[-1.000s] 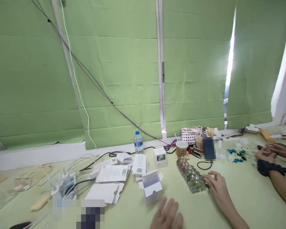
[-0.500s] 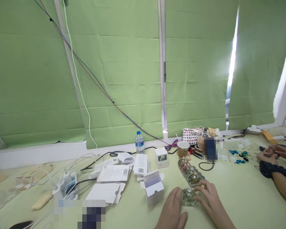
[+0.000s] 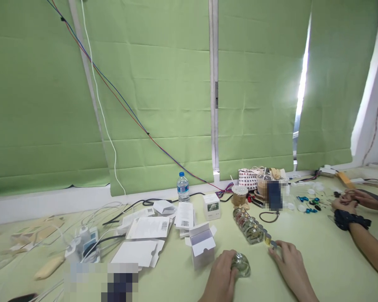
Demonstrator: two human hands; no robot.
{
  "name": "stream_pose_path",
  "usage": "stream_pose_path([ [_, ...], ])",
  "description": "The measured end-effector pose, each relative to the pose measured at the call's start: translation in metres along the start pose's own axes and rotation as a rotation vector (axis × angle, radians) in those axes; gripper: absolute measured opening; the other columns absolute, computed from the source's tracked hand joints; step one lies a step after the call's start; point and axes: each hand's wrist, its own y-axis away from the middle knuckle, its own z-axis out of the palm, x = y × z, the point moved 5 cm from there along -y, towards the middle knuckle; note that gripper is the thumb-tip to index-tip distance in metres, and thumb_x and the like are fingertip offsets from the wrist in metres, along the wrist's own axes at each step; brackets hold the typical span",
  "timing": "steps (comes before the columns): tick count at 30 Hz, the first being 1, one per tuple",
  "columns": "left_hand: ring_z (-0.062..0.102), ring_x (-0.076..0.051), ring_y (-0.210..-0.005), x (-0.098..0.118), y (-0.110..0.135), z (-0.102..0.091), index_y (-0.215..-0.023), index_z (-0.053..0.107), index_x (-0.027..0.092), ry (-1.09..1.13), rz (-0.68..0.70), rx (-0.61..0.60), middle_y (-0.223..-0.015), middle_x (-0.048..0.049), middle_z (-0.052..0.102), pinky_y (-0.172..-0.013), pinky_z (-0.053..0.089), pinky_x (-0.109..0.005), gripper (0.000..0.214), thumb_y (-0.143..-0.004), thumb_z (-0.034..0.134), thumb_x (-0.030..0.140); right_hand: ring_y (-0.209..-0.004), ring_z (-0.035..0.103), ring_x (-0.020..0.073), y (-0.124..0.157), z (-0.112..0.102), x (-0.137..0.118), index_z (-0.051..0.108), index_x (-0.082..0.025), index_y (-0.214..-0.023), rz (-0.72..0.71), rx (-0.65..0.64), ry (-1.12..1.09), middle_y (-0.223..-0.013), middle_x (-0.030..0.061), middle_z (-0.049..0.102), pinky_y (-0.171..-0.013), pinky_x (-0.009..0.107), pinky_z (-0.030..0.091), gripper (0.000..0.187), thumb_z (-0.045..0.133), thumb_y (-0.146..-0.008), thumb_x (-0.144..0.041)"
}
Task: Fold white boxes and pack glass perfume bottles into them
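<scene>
Your glass point(image 3: 242, 266) at lower centre is clear with green inside; the glass row point(image 3: 253, 234) above shows green, with red towards its far end. You have grey caps point(image 3: 267, 239) at lower right — one gold-sided. Your open box point(image 3: 203, 256) is white, lavender-grey within. Up top, green blinds point(image 3: 164, 84); below, a pale yellow-green table point(image 3: 173, 287) — and a white pouch point(image 3: 248, 179), dotted red and dark.

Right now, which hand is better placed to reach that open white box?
Probably the left hand: it holds a rounded glass container close beside the white box. The right hand is farther off, by a small grey cap.
</scene>
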Motion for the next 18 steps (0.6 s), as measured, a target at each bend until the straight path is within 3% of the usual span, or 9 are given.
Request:
stream_pose_path([
  [5, 0.053, -0.026, -0.114, -0.001, 0.003, 0.000, -0.127, 0.047, 0.018, -0.034, -0.033, -0.008, -0.123, -0.0119, 0.059, -0.102, 0.041, -0.044, 0.043, -0.085, 0.046, 0.011, -0.091, 0.061, 0.0306, 0.007, -0.002, -0.012, 0.062, -0.021, -0.086, 0.055, -0.066, -0.114, -0.096, 0.0118, 0.061, -0.080, 0.041, 0.047, 0.037, 0.047, -0.079, -0.054],
  [11, 0.052, -0.027, -0.118, -0.005, 0.003, 0.001, -0.132, 0.044, 0.018, -0.032, -0.033, -0.004, -0.128, -0.0131, 0.058, -0.104, 0.040, -0.046, 0.048, -0.085, 0.048, 0.012, -0.077, 0.067, 0.0205, 0.019, 0.006, -0.029, 0.051, -0.024, -0.081, 0.014, -0.223, -0.480, -0.083, 0.0020, 0.067, -0.071, 0.028, 0.050, 0.028, 0.056, -0.078, -0.052],
  [14, 0.051, -0.027, -0.120, -0.006, 0.002, 0.001, -0.133, 0.043, 0.017, -0.039, -0.033, 0.005, -0.129, -0.0134, 0.057, -0.105, 0.039, -0.046, 0.048, -0.085, 0.047, 0.011, -0.070, 0.065, 0.0195, 0.021, 0.008, -0.038, 0.054, -0.024, -0.081, -0.017, -0.270, -0.476, -0.075, 0.0000, 0.067, -0.067, 0.026, 0.049, 0.026, 0.058, -0.078, -0.050],
  [18, 0.050, -0.027, -0.121, -0.008, 0.003, 0.000, -0.133, 0.043, 0.017, -0.056, -0.047, 0.007, -0.131, -0.0137, 0.056, -0.107, 0.038, -0.046, 0.048, -0.085, 0.047, 0.013, -0.082, 0.067, 0.0236, 0.019, 0.004, -0.038, 0.066, -0.024, -0.086, -0.051, -0.287, -0.444, -0.087, 0.0037, 0.072, -0.075, 0.029, 0.051, 0.025, 0.058, -0.076, -0.045],
])
